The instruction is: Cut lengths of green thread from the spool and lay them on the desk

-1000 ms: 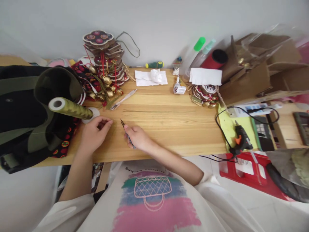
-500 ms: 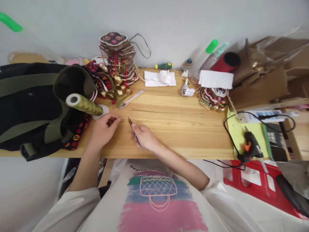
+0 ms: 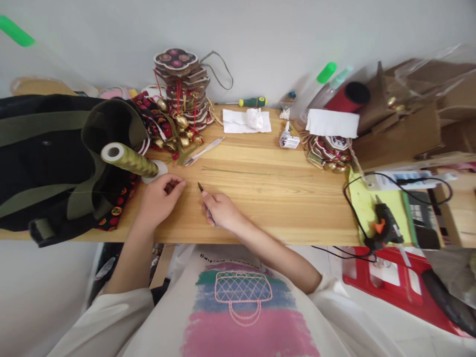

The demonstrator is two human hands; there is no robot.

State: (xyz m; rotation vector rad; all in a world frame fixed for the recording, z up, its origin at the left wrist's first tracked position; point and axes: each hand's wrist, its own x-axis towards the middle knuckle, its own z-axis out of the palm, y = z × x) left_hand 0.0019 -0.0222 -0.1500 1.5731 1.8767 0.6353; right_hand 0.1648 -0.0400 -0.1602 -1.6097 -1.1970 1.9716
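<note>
The right hand [image 3: 221, 210] grips a dark pointed tool [image 3: 200, 187]; the left hand [image 3: 161, 198] is curled beside an olive spool [image 3: 134, 161]. A glue gun [image 3: 387, 220] lies on yellow paper [image 3: 357, 198].

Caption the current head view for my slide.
Right hand holding a pointed tool, left hand beside an olive spool, at a wooden table.

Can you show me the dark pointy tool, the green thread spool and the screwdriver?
Dark pointy tool [image 3: 201, 188], head view: near its tip.
Green thread spool [image 3: 134, 162], head view: on the wound thread.
Screwdriver [image 3: 253, 102], head view: on its green-and-yellow handle.
</note>
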